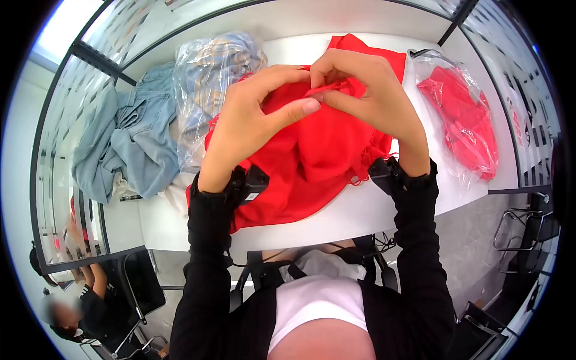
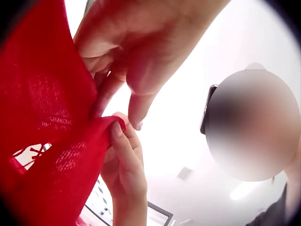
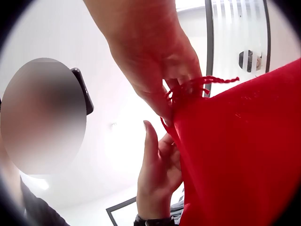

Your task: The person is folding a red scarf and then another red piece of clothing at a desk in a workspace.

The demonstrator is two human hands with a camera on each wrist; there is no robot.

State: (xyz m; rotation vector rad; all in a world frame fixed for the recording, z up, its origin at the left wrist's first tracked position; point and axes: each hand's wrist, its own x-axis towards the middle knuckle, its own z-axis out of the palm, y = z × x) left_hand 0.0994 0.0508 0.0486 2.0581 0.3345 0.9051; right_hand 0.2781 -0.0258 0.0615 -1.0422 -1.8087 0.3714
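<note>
A red fringed shawl [image 1: 312, 147] is partly lifted, the rest of it spread over the table. At its raised edge, my right hand [image 1: 372, 84] pinches the cloth between thumb and fingers. Twisted red tassels [image 3: 193, 87] poke out beside those fingers in the right wrist view. My left hand [image 1: 255, 114] is close by on the other side, its fingers reaching along the cloth and its thumb standing apart from it. In the left wrist view, the left fingers [image 2: 110, 92] touch the shawl just above the right hand's pinch. Part of the left fingers is hidden behind the fabric.
Light blue denim clothing [image 1: 135, 135] lies on the left of the white table [image 1: 264, 237]. Beside it is a plaid garment in a clear bag [image 1: 210, 78]. A bagged red item [image 1: 459, 120] is on the right. Another person [image 1: 90, 300] sits at lower left.
</note>
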